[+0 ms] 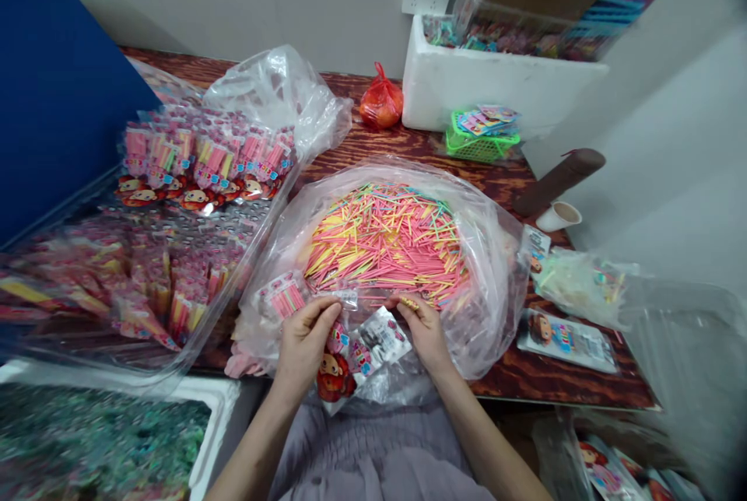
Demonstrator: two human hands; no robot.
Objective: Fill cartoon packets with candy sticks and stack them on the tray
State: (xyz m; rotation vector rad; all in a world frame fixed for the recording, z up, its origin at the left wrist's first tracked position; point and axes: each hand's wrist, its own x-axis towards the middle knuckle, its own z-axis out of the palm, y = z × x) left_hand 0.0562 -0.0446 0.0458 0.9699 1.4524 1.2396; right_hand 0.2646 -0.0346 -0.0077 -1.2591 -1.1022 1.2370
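My left hand (306, 339) is closed, thumb against fingers, on the clear top of a printed pouch (335, 378) with a cartoon face. The pouch hangs below it over my lap. My right hand (425, 330) pinches at the near edge of the heap; something small and yellow shows by its fingertips, too small to name. Between the hands lies a silvery pouch (382, 338). Beyond them, a big clear plastic bag (490, 268) lies open around a heap of thin pink, yellow and green sticks (388, 244). A filled pouch (285, 297) rests by my left hand.
On the left, a clear tub (257, 252) holds many filled pouches; a white foam box (225, 415) stands below. Behind are a red bag (381, 100), a green basket (482, 145) and another foam box (502, 85). A paper cup (559, 216) stands right, near flat pouches (566, 341).
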